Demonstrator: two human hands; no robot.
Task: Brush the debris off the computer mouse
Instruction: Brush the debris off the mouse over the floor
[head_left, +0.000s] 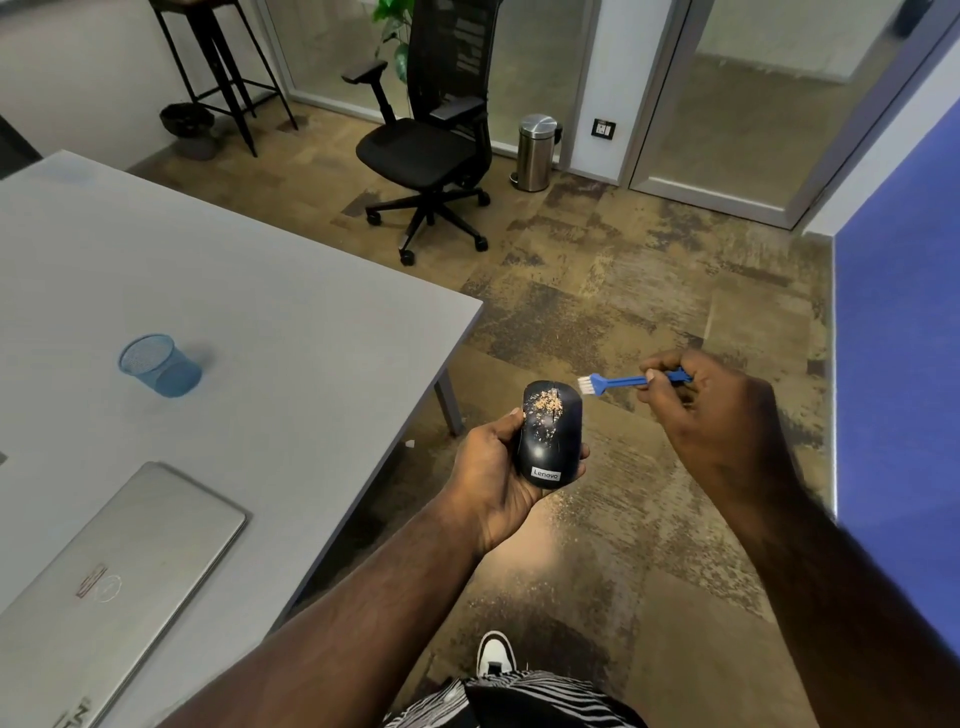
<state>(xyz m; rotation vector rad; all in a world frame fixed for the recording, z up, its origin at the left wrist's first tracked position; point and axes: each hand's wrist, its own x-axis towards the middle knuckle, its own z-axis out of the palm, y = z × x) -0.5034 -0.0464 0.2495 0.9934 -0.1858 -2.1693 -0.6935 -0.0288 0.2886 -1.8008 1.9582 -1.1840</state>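
Observation:
My left hand (488, 467) holds a dark computer mouse (549, 441) out over the floor, just past the table's corner. Tan crumbs of debris (545, 408) lie on the mouse's front half, around the wheel. My right hand (696, 405) grips the handle of a small blue brush (631, 382). Its white bristles (586, 386) point left and sit just beside the mouse's upper right edge, apart from the debris.
A grey table (234, 291) is on the left, bearing a closed silver laptop (109, 566) and a tipped blue mesh cup (158, 366). A black office chair (431, 150) and a steel bin (537, 150) stand farther back. Some crumbs lie on the carpet (563, 504). A blue wall (898, 364) is to the right.

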